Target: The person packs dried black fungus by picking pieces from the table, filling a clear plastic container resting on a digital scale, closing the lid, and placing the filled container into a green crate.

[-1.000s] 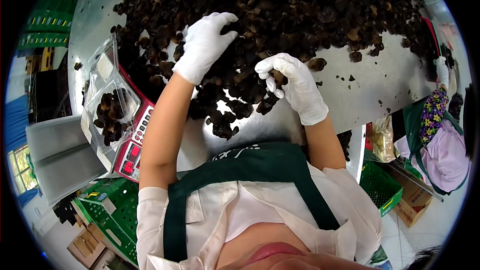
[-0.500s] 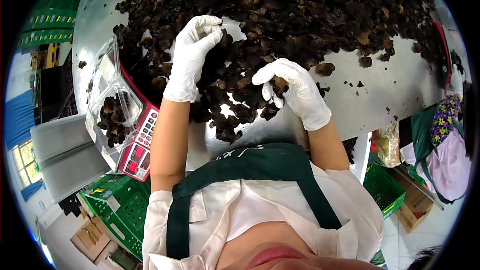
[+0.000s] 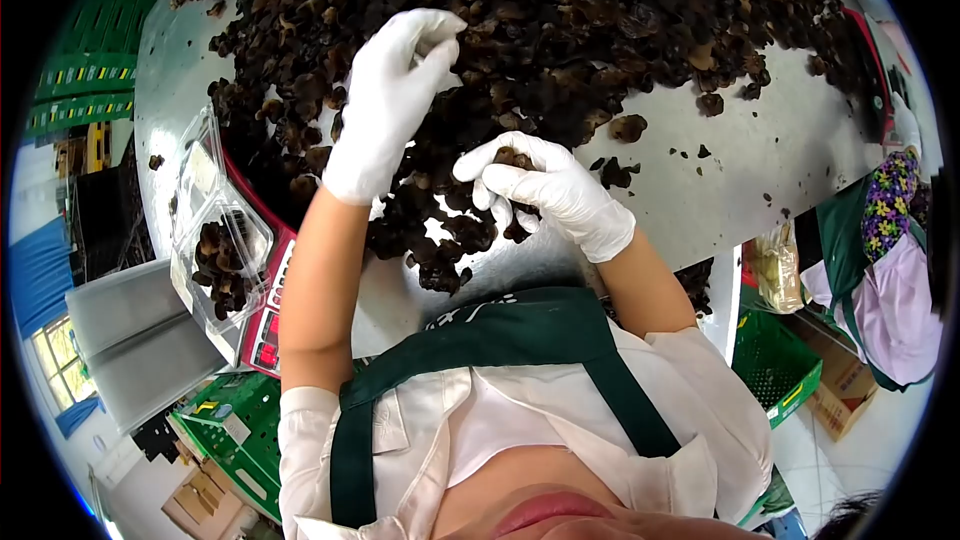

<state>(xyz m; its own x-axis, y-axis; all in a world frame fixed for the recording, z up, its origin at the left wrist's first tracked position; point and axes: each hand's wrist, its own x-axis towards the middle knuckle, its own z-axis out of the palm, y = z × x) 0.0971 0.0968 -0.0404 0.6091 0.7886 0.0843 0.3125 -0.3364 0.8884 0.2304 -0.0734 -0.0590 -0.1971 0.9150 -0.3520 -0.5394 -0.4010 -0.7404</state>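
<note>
Dark brown wood ear mushrooms (image 3: 560, 30) lie in a broad heap over the metal table. My left hand (image 3: 395, 90), in a white glove, is over the near part of the heap with its fingers curled toward the thumb; what they hold, if anything, I cannot make out. My gloved right hand (image 3: 560, 190) is closed around a brownish wood ear piece (image 3: 513, 157) that shows between thumb and fingers. Just below the hands lies a small loose cluster of mushrooms (image 3: 440, 265). On the left, a clear plastic clamshell box (image 3: 255, 230) with wood ears inside rests on a red scale (image 3: 266, 345).
Bare metal table surface (image 3: 740, 170) shows on the right, with small scraps. Green crates (image 3: 235, 430) stand low on the left, and another green crate (image 3: 775, 370) is at the right. A co-worker in a flowered sleeve (image 3: 890, 205) stands at the far right.
My left hand has moved slightly up and its fingers have loosened from a tighter curl. My right hand has moved left, nearer the left hand, with the thumb now across the brownish piece.
</note>
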